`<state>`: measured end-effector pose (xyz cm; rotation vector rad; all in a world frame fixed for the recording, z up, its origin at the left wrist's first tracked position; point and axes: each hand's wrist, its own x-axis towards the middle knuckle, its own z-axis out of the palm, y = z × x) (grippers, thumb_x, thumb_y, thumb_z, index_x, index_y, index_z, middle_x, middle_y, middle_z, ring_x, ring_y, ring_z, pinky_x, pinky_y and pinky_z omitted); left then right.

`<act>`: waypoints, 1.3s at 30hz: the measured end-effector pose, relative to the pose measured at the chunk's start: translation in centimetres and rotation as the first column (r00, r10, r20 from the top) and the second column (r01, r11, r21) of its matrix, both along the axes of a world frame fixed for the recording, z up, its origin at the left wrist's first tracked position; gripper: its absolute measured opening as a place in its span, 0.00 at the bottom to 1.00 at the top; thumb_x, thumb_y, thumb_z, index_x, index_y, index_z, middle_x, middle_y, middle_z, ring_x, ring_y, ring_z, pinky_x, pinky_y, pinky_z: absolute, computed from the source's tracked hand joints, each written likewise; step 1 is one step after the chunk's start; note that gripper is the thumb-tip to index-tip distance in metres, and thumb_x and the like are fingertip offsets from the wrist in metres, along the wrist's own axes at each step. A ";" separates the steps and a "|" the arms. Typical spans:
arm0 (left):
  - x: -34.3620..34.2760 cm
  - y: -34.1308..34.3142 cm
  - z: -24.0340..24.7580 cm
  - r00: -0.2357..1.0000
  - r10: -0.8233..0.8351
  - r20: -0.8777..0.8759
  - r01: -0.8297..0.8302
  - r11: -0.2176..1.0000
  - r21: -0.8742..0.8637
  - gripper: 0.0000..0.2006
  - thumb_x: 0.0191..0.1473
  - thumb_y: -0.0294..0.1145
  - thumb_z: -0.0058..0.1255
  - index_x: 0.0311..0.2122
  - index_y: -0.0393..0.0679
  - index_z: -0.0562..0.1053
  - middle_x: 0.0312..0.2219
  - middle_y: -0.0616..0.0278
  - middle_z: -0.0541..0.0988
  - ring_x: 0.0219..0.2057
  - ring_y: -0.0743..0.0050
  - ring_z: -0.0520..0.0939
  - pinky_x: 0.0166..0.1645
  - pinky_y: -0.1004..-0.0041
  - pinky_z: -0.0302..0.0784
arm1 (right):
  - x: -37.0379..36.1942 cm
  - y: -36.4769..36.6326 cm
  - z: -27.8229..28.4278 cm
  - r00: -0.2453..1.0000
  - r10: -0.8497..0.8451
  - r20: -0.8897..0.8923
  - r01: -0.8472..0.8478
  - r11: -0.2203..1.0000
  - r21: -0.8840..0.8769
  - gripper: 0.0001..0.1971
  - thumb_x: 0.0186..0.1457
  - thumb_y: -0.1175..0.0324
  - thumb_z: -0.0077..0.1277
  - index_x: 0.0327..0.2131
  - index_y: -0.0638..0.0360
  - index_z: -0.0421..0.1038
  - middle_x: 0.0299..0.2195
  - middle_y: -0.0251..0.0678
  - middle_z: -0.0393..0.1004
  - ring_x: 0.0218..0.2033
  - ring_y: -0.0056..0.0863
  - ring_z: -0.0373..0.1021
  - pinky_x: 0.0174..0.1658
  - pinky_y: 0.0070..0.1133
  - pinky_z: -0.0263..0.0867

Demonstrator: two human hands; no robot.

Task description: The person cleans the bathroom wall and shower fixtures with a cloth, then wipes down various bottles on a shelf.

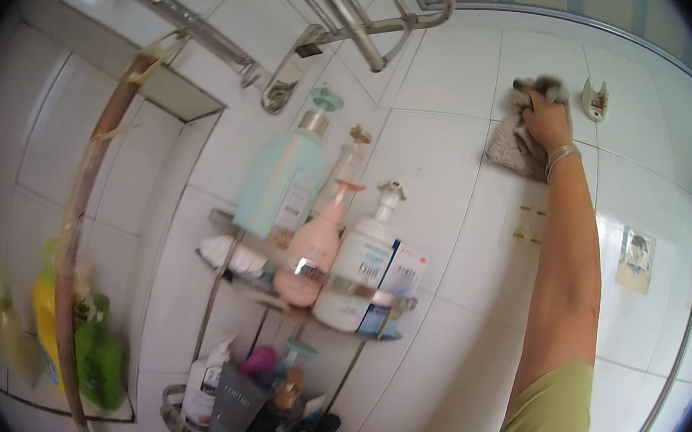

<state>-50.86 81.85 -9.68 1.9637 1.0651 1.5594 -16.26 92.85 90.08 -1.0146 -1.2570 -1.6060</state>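
My right hand (549, 122) is raised high against the white tiled wall, its fingers closed around a bunched grey-brown cloth (518, 146). The cloth lies against the tiles, with part of it hanging below the hand; its top edge is blurred. A bracelet circles my right wrist, and a green sleeve covers the upper arm. Just right of the cloth, a white wall-mounted holder (595, 100) is fixed to the tiles. My left hand is out of the picture.
A metal corner rack (291, 295) holds several pump bottles, among them a pink bottle (314, 251). A metal towel rack (346, 9) juts out above. On the left, a wooden stick (83, 188) stands before a niche with a green bottle (99, 359). A shower hose (682, 336) hangs right.
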 end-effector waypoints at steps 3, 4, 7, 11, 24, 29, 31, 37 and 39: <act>0.9 -4.2 7.7 0.427 0.405 0.808 0.470 0.664 -0.581 0.20 0.53 0.38 0.38 0.48 0.37 0.58 0.43 0.51 0.66 0.45 0.60 0.67 0.48 0.68 0.64 | -0.1 -0.2 -5.2 0.999 -0.001 -0.046 0.003 0.999 0.052 0.21 0.45 0.67 0.41 0.46 0.46 0.60 0.47 0.42 0.60 0.48 0.37 0.56 0.52 0.26 0.49; 0.5 -4.1 6.7 0.552 0.303 0.777 0.480 0.647 -0.593 0.21 0.52 0.39 0.39 0.48 0.38 0.59 0.43 0.52 0.66 0.46 0.59 0.67 0.48 0.67 0.64 | 1.5 0.7 -5.6 0.996 -0.032 -0.080 0.040 0.994 0.098 0.20 0.45 0.68 0.40 0.46 0.46 0.61 0.47 0.42 0.59 0.49 0.36 0.55 0.52 0.27 0.49; -0.6 -5.4 6.4 0.959 0.033 0.282 0.184 0.684 -0.706 0.21 0.51 0.41 0.40 0.49 0.45 0.59 0.44 0.53 0.66 0.46 0.57 0.66 0.50 0.63 0.61 | 5.3 0.2 -5.9 0.998 0.062 0.022 -0.065 0.951 0.302 0.24 0.41 0.73 0.42 0.47 0.47 0.59 0.47 0.44 0.59 0.50 0.42 0.53 0.53 0.30 0.47; -0.2 -9.3 14.0 0.968 -0.005 -0.252 -0.166 0.741 -0.651 0.20 0.52 0.44 0.36 0.47 0.45 0.61 0.44 0.52 0.66 0.46 0.55 0.65 0.51 0.63 0.58 | 7.6 -5.0 -3.0 0.949 0.271 0.160 -0.308 0.906 0.291 0.27 0.40 0.78 0.41 0.49 0.51 0.56 0.49 0.45 0.56 0.52 0.42 0.51 0.54 0.28 0.46; 4.8 -10.1 26.2 0.957 0.237 0.169 0.008 0.560 -0.828 0.29 0.51 0.53 0.33 0.50 0.39 0.58 0.50 0.53 0.60 0.51 0.57 0.59 0.54 0.66 0.53 | 12.1 -2.0 5.2 0.884 0.465 -0.045 -0.447 0.869 0.214 0.25 0.55 0.52 0.19 0.54 0.50 0.47 0.55 0.32 0.47 0.57 0.28 0.43 0.57 0.22 0.36; 5.9 -10.4 25.7 0.885 0.357 0.297 0.075 0.521 -0.850 0.31 0.50 0.56 0.32 0.51 0.40 0.58 0.49 0.54 0.62 0.50 0.59 0.61 0.54 0.67 0.53 | 10.2 -1.6 2.8 0.880 0.355 -0.316 -0.309 0.932 0.189 0.22 0.52 0.62 0.31 0.49 0.62 0.52 0.49 0.47 0.56 0.49 0.44 0.55 0.51 0.29 0.51; 6.1 -10.3 25.1 0.789 0.469 0.397 0.103 0.536 -0.838 0.30 0.50 0.55 0.32 0.50 0.40 0.58 0.47 0.55 0.64 0.49 0.60 0.64 0.53 0.68 0.56 | 9.8 -2.3 2.6 0.940 0.087 -0.331 -0.067 0.995 0.070 0.22 0.51 0.64 0.34 0.49 0.63 0.53 0.49 0.48 0.55 0.47 0.45 0.56 0.49 0.30 0.53; 5.2 -11.4 26.9 0.922 0.351 0.165 -0.006 0.439 -0.899 0.25 0.51 0.49 0.31 0.47 0.41 0.62 0.44 0.57 0.67 0.47 0.60 0.66 0.51 0.68 0.58 | 9.8 -2.1 -0.1 0.980 0.153 -0.127 -0.125 0.971 0.203 0.27 0.46 0.72 0.41 0.52 0.60 0.47 0.50 0.51 0.52 0.46 0.47 0.57 0.47 0.30 0.55; 5.0 -11.7 27.6 0.949 0.305 0.084 -0.051 0.412 -0.910 0.23 0.51 0.47 0.30 0.46 0.41 0.63 0.44 0.57 0.68 0.46 0.60 0.66 0.51 0.68 0.58 | 9.3 -3.1 -0.6 0.962 0.266 -0.065 -0.252 0.952 0.173 0.30 0.45 0.73 0.39 0.54 0.56 0.42 0.52 0.50 0.49 0.49 0.48 0.54 0.50 0.29 0.53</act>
